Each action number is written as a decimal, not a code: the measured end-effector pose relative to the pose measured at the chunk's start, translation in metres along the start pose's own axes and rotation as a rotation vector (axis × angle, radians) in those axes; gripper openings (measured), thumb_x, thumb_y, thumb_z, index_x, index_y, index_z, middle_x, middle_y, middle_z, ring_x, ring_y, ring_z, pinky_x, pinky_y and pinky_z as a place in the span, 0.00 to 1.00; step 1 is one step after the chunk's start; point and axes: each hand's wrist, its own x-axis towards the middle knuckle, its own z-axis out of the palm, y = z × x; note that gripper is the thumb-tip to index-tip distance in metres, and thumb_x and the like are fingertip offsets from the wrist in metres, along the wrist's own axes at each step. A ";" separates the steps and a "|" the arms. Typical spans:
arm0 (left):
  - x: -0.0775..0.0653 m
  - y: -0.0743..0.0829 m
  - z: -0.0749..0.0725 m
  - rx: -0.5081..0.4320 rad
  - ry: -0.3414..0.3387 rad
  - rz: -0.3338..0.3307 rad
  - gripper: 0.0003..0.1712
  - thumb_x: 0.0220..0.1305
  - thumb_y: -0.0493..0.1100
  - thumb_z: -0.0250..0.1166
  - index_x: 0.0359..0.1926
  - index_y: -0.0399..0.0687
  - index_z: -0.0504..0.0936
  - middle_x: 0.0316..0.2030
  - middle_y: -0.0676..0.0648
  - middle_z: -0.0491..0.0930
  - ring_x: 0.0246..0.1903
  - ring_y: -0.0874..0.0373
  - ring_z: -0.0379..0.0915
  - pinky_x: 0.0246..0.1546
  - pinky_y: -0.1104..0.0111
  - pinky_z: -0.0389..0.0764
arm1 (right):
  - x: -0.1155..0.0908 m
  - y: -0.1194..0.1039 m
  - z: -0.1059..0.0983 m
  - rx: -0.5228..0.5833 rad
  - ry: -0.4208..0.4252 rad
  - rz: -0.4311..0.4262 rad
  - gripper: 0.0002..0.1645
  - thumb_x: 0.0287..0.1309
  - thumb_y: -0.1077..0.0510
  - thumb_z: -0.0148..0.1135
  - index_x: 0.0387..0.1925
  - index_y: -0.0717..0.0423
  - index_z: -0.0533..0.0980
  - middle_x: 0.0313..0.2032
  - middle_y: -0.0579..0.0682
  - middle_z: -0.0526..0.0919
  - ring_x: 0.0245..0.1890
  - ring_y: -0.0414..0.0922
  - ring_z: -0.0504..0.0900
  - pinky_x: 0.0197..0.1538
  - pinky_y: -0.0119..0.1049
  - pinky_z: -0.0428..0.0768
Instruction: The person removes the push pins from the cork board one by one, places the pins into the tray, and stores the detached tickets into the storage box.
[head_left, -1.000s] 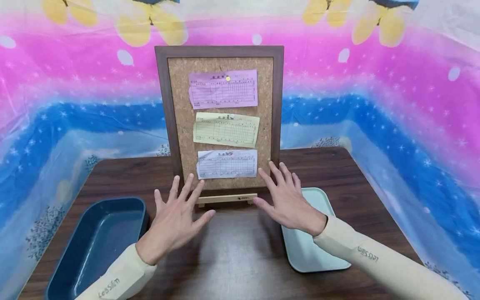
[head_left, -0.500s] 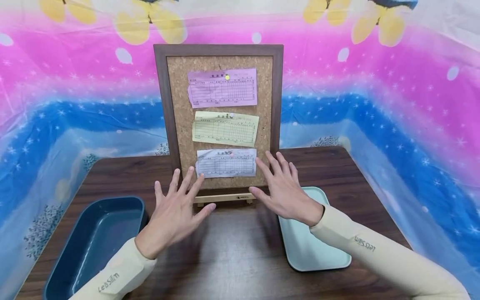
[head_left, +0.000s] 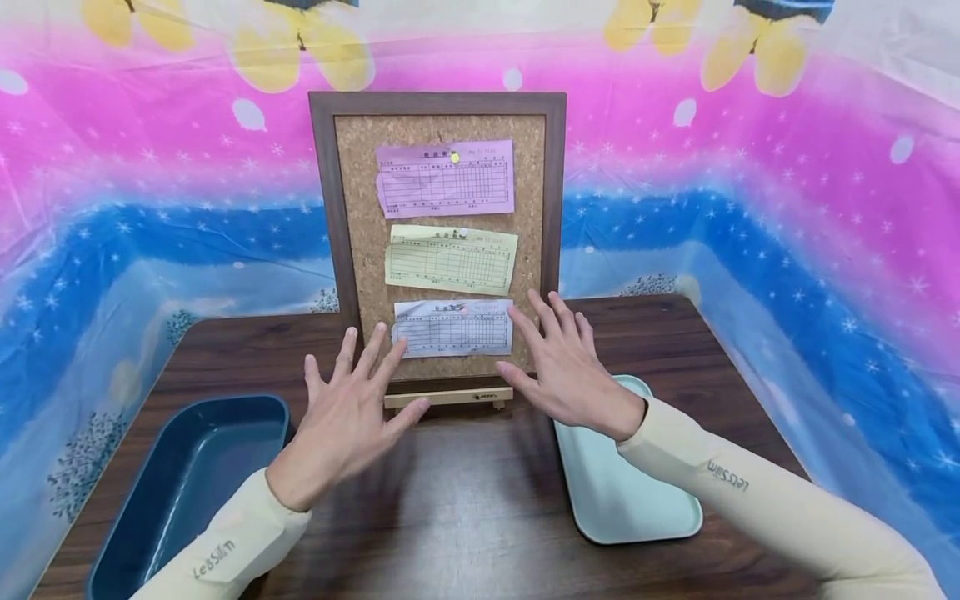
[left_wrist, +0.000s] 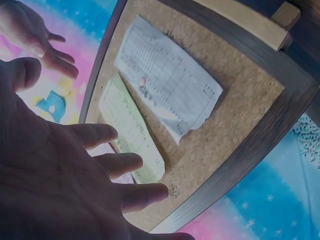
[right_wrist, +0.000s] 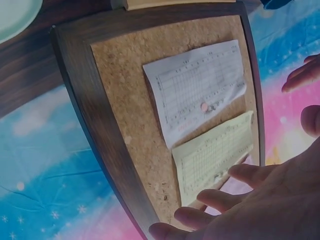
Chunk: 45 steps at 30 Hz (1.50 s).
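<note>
A framed cork board (head_left: 352,208) leans upright on a small wooden easel (head_left: 442,398). Three printed slips are pinned to it in a column: pink (head_left: 442,187) with a yellow pushpin (head_left: 454,157) on top, pale yellow (head_left: 446,262) in the middle, white (head_left: 450,333) at the bottom with a pinkish pushpin (left_wrist: 142,81). My left hand (head_left: 341,425) hovers in front of the lower left corner, fingers spread. On the other side my right hand (head_left: 566,367) is raised near the lower right of the frame, fingers also spread. Both hold nothing.
To the left on the dark wooden table (head_left: 450,517) stands a deep blue bin (head_left: 105,542). A shallow pale green tray (head_left: 637,500) lies at the right, partly under the right forearm. A patterned pink and blue cloth (head_left: 187,175) hangs behind the table.
Both hands have risen slightly and moved forward along the board, fingers still spread. The board, slips, bin and tray stay where they were.
</note>
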 end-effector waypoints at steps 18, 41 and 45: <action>0.016 0.000 -0.019 -0.032 0.058 0.001 0.48 0.61 0.76 0.41 0.74 0.54 0.50 0.73 0.45 0.40 0.70 0.43 0.26 0.55 0.30 0.33 | 0.025 -0.009 -0.023 -0.030 0.075 -0.035 0.43 0.65 0.31 0.41 0.72 0.50 0.53 0.71 0.58 0.47 0.70 0.58 0.39 0.63 0.61 0.46; 0.037 -0.001 -0.032 0.012 0.125 0.008 0.47 0.62 0.75 0.41 0.73 0.52 0.52 0.73 0.43 0.43 0.70 0.43 0.25 0.58 0.35 0.28 | 0.047 -0.025 -0.044 -0.117 0.053 -0.043 0.45 0.62 0.35 0.51 0.72 0.50 0.51 0.71 0.57 0.48 0.70 0.57 0.43 0.62 0.61 0.47; 0.042 0.000 -0.034 0.008 0.123 0.008 0.47 0.63 0.74 0.41 0.74 0.52 0.51 0.73 0.43 0.42 0.70 0.42 0.25 0.58 0.35 0.27 | 0.051 -0.026 -0.048 -0.127 0.051 -0.039 0.45 0.62 0.34 0.50 0.72 0.50 0.52 0.71 0.57 0.48 0.70 0.57 0.44 0.62 0.60 0.48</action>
